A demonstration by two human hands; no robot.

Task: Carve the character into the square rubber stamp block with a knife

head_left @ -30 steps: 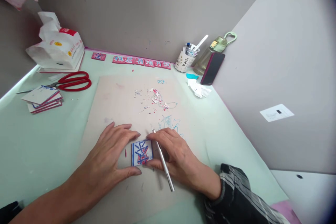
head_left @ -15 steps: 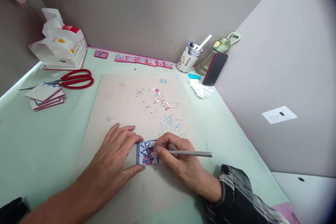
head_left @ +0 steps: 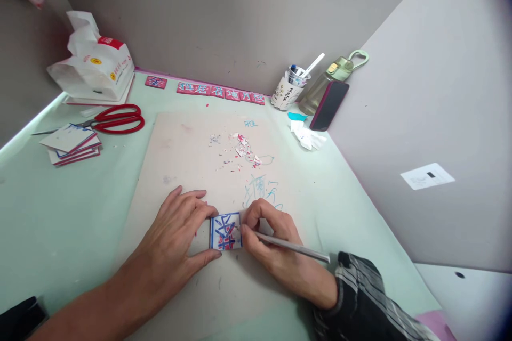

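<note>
A small square carving block [head_left: 219, 232], white-faced with blue character strokes and red cut patches, lies flat on the beige board [head_left: 176, 144]. My left hand [head_left: 182, 229] holds it at the left side, index fingertip at the top corner and thumb at the bottom corner, other fingers spread on the board. In a pen-like pinch, my right hand [head_left: 276, 240] grips a slim metal craft knife [head_left: 300, 248]. Its tip is over the block's right part; I cannot tell whether it touches. White and red shavings [head_left: 242, 146] lie farther up the board.
Red-handled scissors [head_left: 120, 119] and stacked square blocks [head_left: 72, 144] lie left. A tissue pack [head_left: 100, 69] stands behind them. Carved red tiles [head_left: 220, 91] line the back edge. A pen cup [head_left: 288, 90], bottle [head_left: 320, 90], phone [head_left: 329, 106] and crumpled tissue [head_left: 306, 136] are at the right.
The knife's rear end has swung down toward me, so the handle slants more. My right fingers have shifted slightly right, baring more of the block. My left hand stays in place.
</note>
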